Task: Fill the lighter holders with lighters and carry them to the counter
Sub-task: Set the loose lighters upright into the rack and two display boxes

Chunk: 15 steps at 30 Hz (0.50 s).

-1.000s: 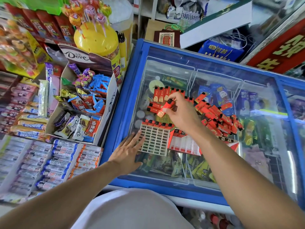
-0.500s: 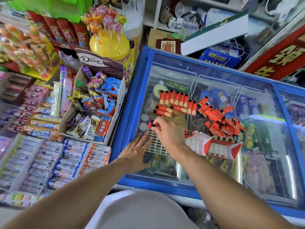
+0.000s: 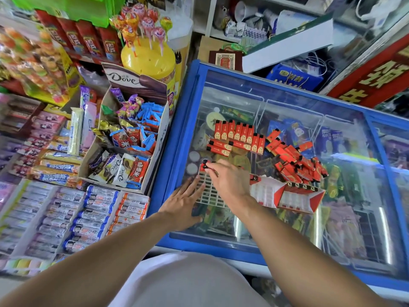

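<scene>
A white gridded lighter holder (image 3: 209, 193) lies on the freezer's glass lid (image 3: 276, 222). My left hand (image 3: 182, 207) lies flat at its left edge, fingers spread. My right hand (image 3: 230, 185) covers the holder's far half, and its fingertips pinch a red lighter (image 3: 203, 166) at the holder's far left corner. A neat row of red lighters (image 3: 239, 132) and a loose pile of them (image 3: 296, 161) lie further back on the glass. A second red-and-white holder (image 3: 287, 193) with a few lighters in it sits to the right.
A Dove box of sweets (image 3: 130, 151) stands left of the freezer, with a yellow lollipop stand (image 3: 148, 56) behind it. Racks of candy rolls (image 3: 93, 213) fill the lower left. The freezer's blue frame (image 3: 172, 151) borders the glass.
My right hand picked a lighter from the row, carried it back toward me and lowered it to the holder's far left corner. The left hand stayed put.
</scene>
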Tool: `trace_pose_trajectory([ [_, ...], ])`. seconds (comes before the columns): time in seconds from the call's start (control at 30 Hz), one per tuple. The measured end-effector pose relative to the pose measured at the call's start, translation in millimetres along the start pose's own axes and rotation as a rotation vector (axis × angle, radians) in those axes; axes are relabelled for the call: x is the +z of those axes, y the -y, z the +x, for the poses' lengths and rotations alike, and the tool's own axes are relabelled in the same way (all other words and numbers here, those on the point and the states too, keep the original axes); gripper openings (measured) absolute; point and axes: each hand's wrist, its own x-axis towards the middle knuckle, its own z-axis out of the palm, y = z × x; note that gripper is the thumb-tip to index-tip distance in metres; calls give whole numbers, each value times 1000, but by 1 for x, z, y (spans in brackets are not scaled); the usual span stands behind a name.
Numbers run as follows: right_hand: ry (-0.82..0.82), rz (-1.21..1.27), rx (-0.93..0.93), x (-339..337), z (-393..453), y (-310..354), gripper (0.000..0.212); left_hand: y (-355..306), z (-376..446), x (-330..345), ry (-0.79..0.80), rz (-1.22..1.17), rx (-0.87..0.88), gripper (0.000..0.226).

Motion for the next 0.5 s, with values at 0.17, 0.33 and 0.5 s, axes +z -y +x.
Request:
trace_pose_trajectory([
  [0.17,-10,138,129,-10,16,-4,20,-1,-7,0,-44,-21,14,99],
  [0.33,202,79,205,-11,59,-34,16,2,-5,7,23,89,7,105],
  [0.5,503,-4,197,14,87,-54,32,3,-4,6,54,102,14,110],
])
